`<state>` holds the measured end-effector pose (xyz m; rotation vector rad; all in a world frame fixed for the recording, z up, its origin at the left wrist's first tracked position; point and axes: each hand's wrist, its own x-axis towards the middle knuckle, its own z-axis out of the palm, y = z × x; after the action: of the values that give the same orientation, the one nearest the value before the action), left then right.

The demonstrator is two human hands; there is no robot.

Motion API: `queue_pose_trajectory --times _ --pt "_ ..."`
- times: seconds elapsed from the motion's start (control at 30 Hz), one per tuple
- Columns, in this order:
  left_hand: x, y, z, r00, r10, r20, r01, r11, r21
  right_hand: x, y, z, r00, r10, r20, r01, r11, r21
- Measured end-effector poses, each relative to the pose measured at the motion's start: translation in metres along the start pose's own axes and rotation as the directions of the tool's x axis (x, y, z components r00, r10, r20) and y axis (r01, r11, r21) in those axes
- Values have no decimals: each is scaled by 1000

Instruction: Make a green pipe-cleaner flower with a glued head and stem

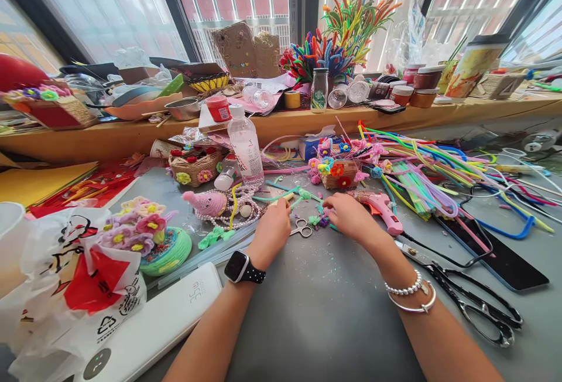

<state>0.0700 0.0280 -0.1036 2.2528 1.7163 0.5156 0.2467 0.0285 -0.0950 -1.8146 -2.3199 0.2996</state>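
My left hand [273, 228] rests on the grey table, fingers curled closed, pinching the end of a green pipe cleaner [293, 197]. My right hand [349, 216] lies just to the right, fingers bent closed over small green and purple pipe-cleaner bits [317, 221]; what it grips is too small to name. Small silver scissors [302, 229] lie between the two hands. A pink glue gun [381, 208] lies right of my right hand. A black watch sits on my left wrist, bracelets on my right.
A clear bottle [246, 146], two small flower baskets [195, 166] [339, 172], a pink knitted toy with beads [206, 203], a heap of pipe cleaners [430, 165], large black scissors [474, 303], a dark tablet [496, 253], a white power bank [153, 326] and a plastic bag [70, 288] surround my hands.
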Motion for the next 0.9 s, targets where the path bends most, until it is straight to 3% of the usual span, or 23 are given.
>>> queue_pose_trajectory --times 0.07,0.2,0.33,0.47,0.57,0.63,0.77,0.83,0.9 --pt "1 1 3 999 37 20 -36 998 -57 -2 6 -3 997 76 9 -76 997 8" --pt "0 4 6 992 124 36 -104 930 -352 -5 7 -6 990 127 60 -131 990 55" --pt "-3 7 1 992 129 12 -116 927 -357 -7 -3 -10 994 31 105 -48 985 164" --pt "-6 11 -6 991 128 -26 -129 926 -354 -10 -6 -16 997 21 76 -35 980 195" --pt "-7 12 -9 996 58 -69 -80 917 -392 -10 -4 -14 980 -124 153 78 959 274" --pt "-7 12 -9 994 3 -114 -53 896 -442 -8 -3 -9 978 -145 150 101 958 269" --pt "-4 12 -12 981 -87 -173 -48 755 -654 -4 -6 -4 1000 -28 0 27 978 205" --pt "-4 12 -14 977 -137 -161 -34 651 -758 -3 -9 -2 997 -69 -32 75 973 217" --pt "-4 13 -18 976 -176 -129 -13 544 -839 -3 -13 0 980 -193 -37 197 953 231"
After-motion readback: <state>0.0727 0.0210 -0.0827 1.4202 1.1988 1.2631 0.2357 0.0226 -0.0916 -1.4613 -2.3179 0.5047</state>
